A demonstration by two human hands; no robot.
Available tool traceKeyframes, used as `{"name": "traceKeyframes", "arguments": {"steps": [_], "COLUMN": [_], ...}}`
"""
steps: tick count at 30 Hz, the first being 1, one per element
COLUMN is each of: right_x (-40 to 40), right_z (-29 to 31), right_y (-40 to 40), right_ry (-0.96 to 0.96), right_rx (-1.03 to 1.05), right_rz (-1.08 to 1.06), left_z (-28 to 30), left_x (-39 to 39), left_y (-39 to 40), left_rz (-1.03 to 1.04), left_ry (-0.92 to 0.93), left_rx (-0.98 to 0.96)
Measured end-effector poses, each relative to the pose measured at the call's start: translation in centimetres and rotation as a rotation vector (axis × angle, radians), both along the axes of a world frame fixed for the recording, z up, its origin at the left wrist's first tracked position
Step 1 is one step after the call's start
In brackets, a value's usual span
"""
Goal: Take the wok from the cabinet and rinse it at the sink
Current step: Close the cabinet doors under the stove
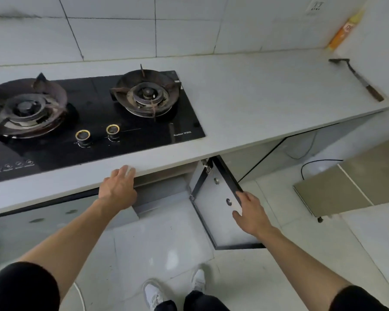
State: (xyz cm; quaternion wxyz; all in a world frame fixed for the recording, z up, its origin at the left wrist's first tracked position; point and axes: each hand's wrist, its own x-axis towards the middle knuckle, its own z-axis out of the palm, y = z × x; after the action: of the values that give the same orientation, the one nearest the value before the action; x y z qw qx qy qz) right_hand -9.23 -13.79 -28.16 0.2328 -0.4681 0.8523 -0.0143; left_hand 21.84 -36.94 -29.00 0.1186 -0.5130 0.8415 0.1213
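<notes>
With the left hand (118,189) resting flat on the worktop (256,104) edge and the right hand (248,215) gripping the open cabinet door (213,212), the wok, hidden inside, is probably heavy, rigid, best lifted by its handle.

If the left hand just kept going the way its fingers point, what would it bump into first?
The left hand already touches the countertop's front edge. Going on up and forward, it would probably slide over bare counter and meet the black gas hob, though depth is unclear.

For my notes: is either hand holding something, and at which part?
The right hand holds the open cabinet door by its free edge. The left hand only rests on the countertop edge.
</notes>
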Motion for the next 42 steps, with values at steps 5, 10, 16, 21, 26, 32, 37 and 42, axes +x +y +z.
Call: {"name": "traceKeyframes", "arguments": {"steps": [5,10,16,21,26,32,37,42], "right_x": [-2.3,-1.8,0.2,3.2,7.0,11.9,14.7,15.7], "right_z": [-2.7,-3.3,-2.7,-2.4,-4.3,-3.3,-3.3,-3.2], "right_y": [1.2,1.0,0.8,-0.5,-2.2,-7.8,-13.2,-16.6], "right_ry": [-0.064,-0.2,-0.383,-0.535,-0.806,-1.242,-1.444,-1.536], "right_rx": [0.193,0.124,0.057,-0.069,-0.155,-0.19,-0.251,-0.284], "right_rz": [-0.178,-0.32,-0.38,-0.597,-0.766,-0.934,-1.078,-1.138], "left_z": [0.2,0.1,0.4,0.7,0.8,1.1,0.8,0.7], "left_x": [-0.9,-1.0,-0.9,-0.6,-0.1,2.2,6.0,6.4], "left_y": [-0.9,-0.2,-0.2,-0.6,-0.7,-1.0,-1.6,-2.0], "left_rz": [0.012,0.019,0.02,0.026,0.041,0.107,0.297,0.292], "left_ry": [-0.073,-0.06,-0.038,-0.046,-0.032,-0.022,0.052,0.13], "left_rx": [0.039,0.048,0.052,0.064,0.046,0.029,0.068,0.076]}}
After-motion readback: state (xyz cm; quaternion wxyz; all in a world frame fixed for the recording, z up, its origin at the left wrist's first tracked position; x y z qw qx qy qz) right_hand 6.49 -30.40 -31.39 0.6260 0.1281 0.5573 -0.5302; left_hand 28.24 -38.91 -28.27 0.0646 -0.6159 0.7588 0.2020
